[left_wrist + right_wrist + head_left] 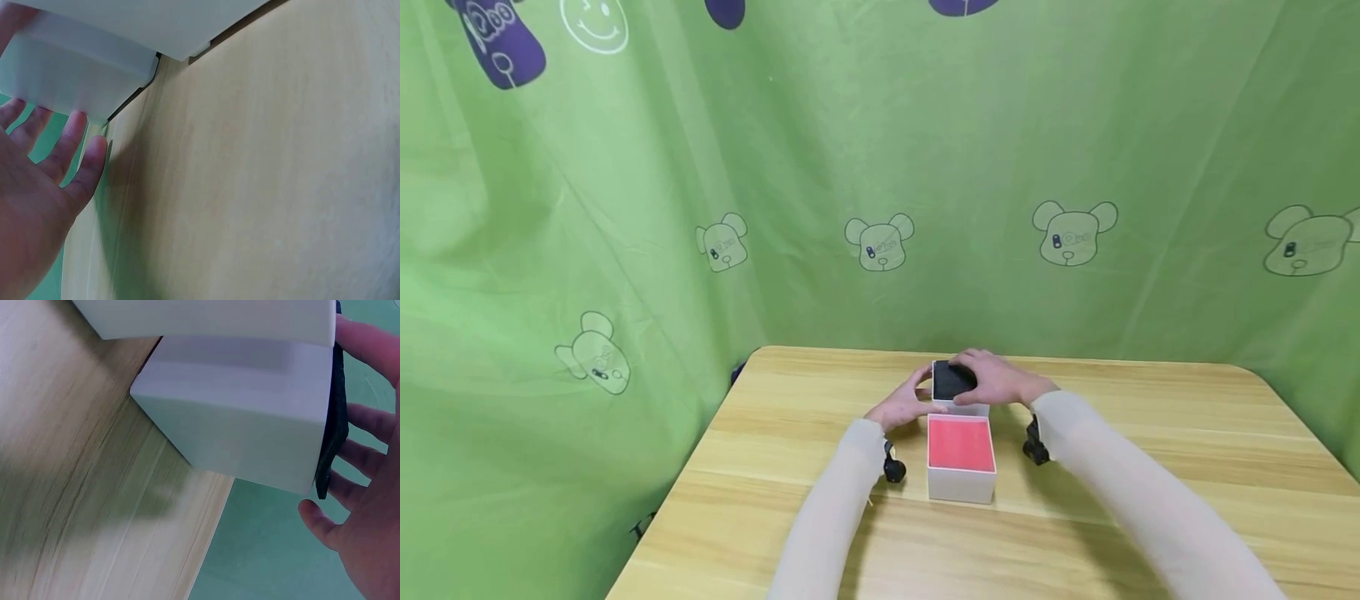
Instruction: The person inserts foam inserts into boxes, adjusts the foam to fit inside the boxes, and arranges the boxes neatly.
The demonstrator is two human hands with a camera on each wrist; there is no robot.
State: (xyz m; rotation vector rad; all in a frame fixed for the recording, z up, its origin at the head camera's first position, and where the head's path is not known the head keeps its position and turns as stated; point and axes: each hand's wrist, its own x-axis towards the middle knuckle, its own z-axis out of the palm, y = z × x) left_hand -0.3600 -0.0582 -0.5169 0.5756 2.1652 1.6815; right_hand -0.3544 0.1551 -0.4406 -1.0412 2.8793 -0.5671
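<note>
Two white boxes stand one behind the other on the table. My left hand (904, 406) holds the far white box (231, 434) from its left, thumb on the near side and fingers against the opposite wall (75, 69). Over that box's top lies a thin black pad (951, 380), slightly bowed and raised along its edge. Thumb and fingers of my right hand (996, 379) grip this pad from above, covering its right part. In the right wrist view the pad (334, 419) sticks out past the box rim. Toward me is the near white box (962, 485), with a red-pink inside (961, 443).
The wooden table (1120, 450) stretches to both sides of the boxes. Behind it hangs a green curtain (970, 275) with printed bear heads, close to the far edge. Each wrist carries a small black camera (1036, 442).
</note>
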